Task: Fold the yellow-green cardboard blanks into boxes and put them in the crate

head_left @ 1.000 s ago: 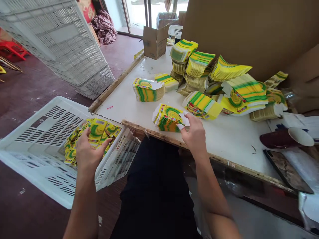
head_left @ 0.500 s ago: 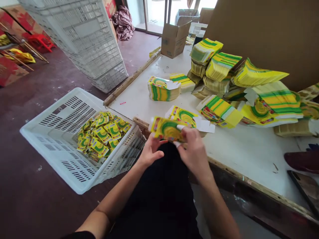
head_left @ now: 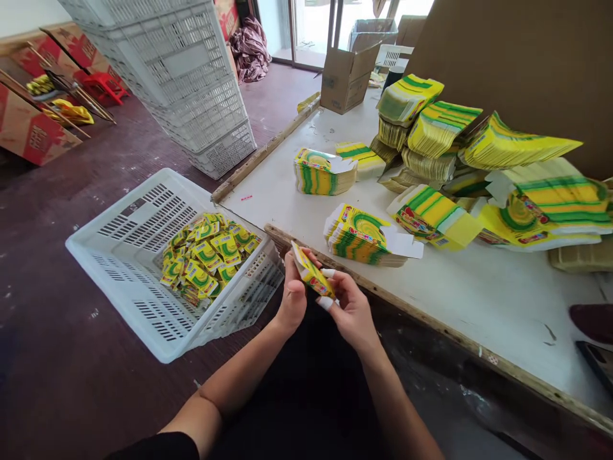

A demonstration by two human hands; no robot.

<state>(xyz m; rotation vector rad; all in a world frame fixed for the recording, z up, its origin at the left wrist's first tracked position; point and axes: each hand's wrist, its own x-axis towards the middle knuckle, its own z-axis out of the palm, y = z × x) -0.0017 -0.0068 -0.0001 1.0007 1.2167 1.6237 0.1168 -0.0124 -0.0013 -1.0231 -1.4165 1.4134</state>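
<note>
A small yellow-and-green carton is between my hands, tilted, above my lap at the table's edge. My left hand holds its left side, the fingers partly hidden behind it and the thumb raised. With white-wrapped fingertips, my right hand pinches the carton's lower right end. Just beyond, a stack of flat folded cartons lies on the white table, white flaps pointing right. To the left, a white plastic crate on the floor contains many yellow-and-green cartons.
Another stack of flat cartons stands farther back. Piled bundles fill the table's right side. A wooden strip edges the table. Tall stacked crates rise at the back left, and a cardboard box sits at the far end.
The carton has come off the front of the stack toward my body and turned from lying wide to a steep tilt. Both hands moved down with it, and the view shifted slightly left.
</note>
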